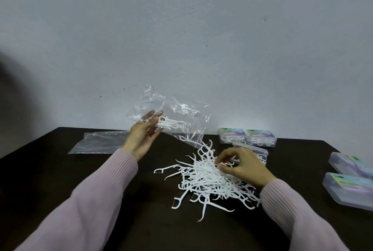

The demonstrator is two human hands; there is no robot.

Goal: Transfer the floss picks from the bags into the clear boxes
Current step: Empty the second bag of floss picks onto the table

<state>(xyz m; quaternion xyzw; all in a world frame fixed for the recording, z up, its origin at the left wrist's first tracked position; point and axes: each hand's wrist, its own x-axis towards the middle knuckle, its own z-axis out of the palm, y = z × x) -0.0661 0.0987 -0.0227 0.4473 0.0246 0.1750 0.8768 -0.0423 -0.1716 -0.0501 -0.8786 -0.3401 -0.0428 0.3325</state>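
My left hand [141,137] holds a crumpled clear plastic bag [177,113] lifted above the dark table [50,170]. A few white floss picks [171,125] remain inside the bag near my fingers. Below the bag's mouth, a loose heap of white floss picks [207,178] lies on the table. My right hand [242,166] rests on the heap's right side and pinches a pick between thumb and fingertips. Just behind that hand sits a clear box [260,152], partly hidden.
A flat clear bag [96,142] lies at the back left. Two clear boxes [248,136] holding picks stand by the wall at the back right. Two more lidded clear boxes [351,178] lie near the table's right edge. A pale wall rises behind.
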